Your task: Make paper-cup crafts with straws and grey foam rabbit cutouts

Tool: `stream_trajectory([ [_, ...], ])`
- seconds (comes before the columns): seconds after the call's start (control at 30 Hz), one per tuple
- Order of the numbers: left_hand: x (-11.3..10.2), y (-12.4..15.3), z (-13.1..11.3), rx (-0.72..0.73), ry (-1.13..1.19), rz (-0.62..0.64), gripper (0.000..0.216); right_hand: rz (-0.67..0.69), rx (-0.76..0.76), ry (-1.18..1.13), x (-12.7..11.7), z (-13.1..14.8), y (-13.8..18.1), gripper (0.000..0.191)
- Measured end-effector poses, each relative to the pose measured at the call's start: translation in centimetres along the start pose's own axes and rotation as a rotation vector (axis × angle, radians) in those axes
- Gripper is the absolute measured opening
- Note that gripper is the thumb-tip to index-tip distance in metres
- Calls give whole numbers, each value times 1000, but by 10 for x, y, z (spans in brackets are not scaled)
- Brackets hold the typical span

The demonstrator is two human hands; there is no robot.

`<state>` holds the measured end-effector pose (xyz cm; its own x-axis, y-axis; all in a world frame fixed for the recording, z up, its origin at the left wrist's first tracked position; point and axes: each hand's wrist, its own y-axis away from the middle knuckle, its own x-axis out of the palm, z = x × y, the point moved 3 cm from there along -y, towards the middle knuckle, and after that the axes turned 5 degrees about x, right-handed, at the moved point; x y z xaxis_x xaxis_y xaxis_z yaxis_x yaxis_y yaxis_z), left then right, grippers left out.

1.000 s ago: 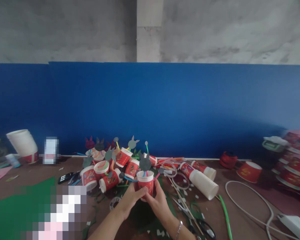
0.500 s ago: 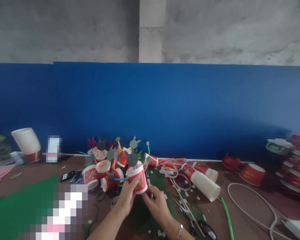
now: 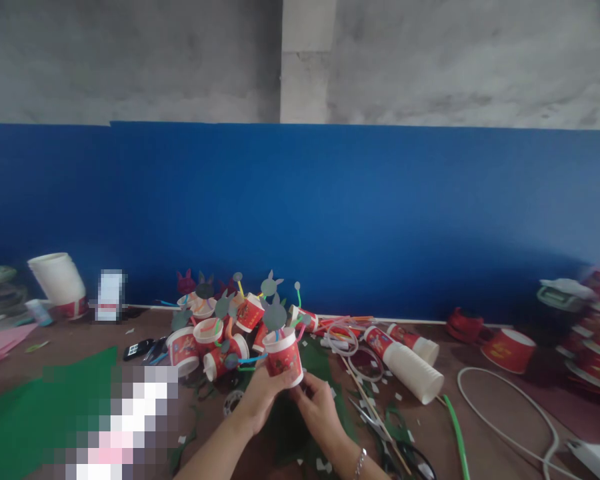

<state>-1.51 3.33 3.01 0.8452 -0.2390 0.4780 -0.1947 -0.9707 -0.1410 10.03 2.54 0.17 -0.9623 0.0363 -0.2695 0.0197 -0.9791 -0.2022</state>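
My left hand (image 3: 257, 403) grips a red paper cup (image 3: 284, 357) from the left and below; the cup tilts a little and has coloured straws and a grey paper cut-out (image 3: 275, 315) sticking out of its top. My right hand (image 3: 320, 408) sits just under the cup's right side, fingers curled at its base. A bracelet is on my right wrist. Behind the cup lies a pile of similar decorated cups (image 3: 215, 320) with straws and cut-outs.
A stack of cups (image 3: 407, 360) lies on its side to the right, with sticks and scissors (image 3: 405, 457) nearby. A white cable (image 3: 510, 427) loops at the right. Green felt (image 3: 30, 413) covers the left. A blue wall panel (image 3: 330, 213) stands behind the table.
The cup was held upright between both hands, then tipped left; now it is raised slightly and nearer upright, with my right hand lower, at its base.
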Motion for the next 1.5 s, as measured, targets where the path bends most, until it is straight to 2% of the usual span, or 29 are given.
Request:
stream_trajectory([
  [0.27, -4, -2, 4, 15, -37, -92, 30, 8, 10, -7, -1, 4, 1, 22],
  [0.5, -2, 0, 3, -16, 31, 20, 25, -5, 40, -25, -2, 0, -1, 25],
  [0.7, 1, 0, -4, -12, 59, 99, 25, -54, 39, -91, -4, 1, -2, 18],
  [0.93, 0, 1, -2, -30, 117, 32, 43, -57, 61, -101, -4, -5, -2, 27],
  [1.23, 0, 0, 0, -21, 80, 31, 31, -30, 75, -132, -3, -5, -3, 24],
  [1.4, 3, 4, -3, -22, 148, 95, 49, -40, 95, -194, -4, -5, -3, 31],
  [1.5, 4, 2, -5, 1, 156, 83, 55, -68, 92, -211, -7, -3, -3, 36],
])
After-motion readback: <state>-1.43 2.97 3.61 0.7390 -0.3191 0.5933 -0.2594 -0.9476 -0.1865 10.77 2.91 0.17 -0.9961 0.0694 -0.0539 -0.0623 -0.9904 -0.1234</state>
